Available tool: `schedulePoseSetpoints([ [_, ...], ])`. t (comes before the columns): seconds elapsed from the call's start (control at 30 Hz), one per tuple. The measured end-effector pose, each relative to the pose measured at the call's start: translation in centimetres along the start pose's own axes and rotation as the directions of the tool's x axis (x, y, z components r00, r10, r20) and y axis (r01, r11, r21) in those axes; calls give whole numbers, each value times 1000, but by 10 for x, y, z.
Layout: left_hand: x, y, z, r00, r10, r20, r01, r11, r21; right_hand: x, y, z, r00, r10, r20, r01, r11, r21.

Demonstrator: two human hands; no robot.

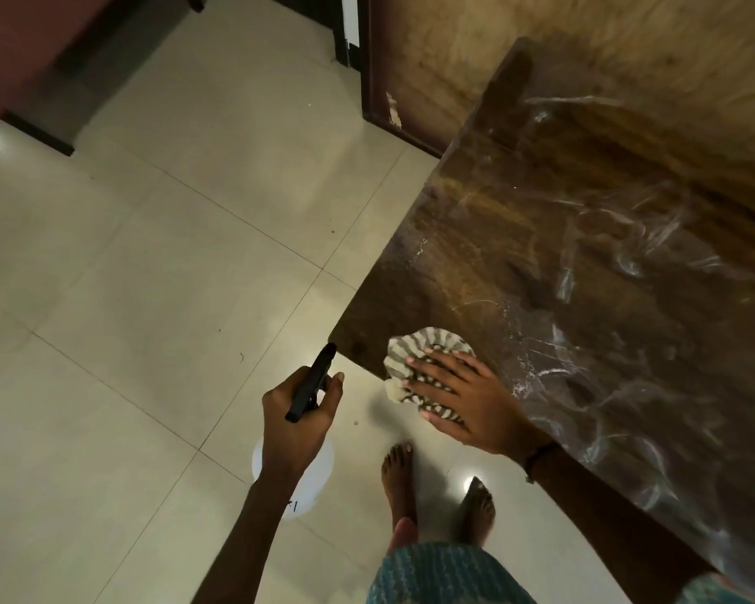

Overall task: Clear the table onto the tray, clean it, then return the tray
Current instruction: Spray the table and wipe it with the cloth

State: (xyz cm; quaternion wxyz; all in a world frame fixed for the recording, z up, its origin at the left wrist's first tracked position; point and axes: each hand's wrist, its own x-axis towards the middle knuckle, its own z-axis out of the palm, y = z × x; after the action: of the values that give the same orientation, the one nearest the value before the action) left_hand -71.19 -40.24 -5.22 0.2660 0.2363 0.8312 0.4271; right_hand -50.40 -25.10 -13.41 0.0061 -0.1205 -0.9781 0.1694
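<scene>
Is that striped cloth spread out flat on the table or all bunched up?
Bunched up. The striped cloth is gathered into folds under the right hand, whose straight fingers press it onto the corner of the table.

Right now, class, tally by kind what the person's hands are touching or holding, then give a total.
Striped cloth, under the right hand on the table: 1
Spray bottle, held in the left hand: 1
Total: 2

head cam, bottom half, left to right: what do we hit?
Tiled floor → left hand gripping a black spray bottle → striped cloth under the right hand → streaked wooden table.
</scene>
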Motion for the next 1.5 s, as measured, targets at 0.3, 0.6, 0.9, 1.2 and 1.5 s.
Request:
schedulePoseSetpoints([
  [0.3, 6, 7, 15, 999, 43, 33, -43, 999, -2, 87, -14, -9, 959, 246, -137, -246, 969, 18],
  [0.6, 9, 23, 36, 995, 86, 59, -88, 996, 32, -8, 3, -3, 999, -48, 24, 48, 999, -7],
  [0.9, 17, 43, 65, 985, 136, 108, -132, 990, -42, 35, 18, -25, 993, 115, -13, -115, 993, 22],
  [1.2, 20, 66, 104, 948, 70, 311, -105, 990, 97, -13, 30, -24, 994, -107, -20, 107, 994, 1],
  [1.5, 24, 68, 116, 965, 100, 243, -144, 975, 170, -16, 33, -21, 994, -96, 53, 95, 995, 16],
])
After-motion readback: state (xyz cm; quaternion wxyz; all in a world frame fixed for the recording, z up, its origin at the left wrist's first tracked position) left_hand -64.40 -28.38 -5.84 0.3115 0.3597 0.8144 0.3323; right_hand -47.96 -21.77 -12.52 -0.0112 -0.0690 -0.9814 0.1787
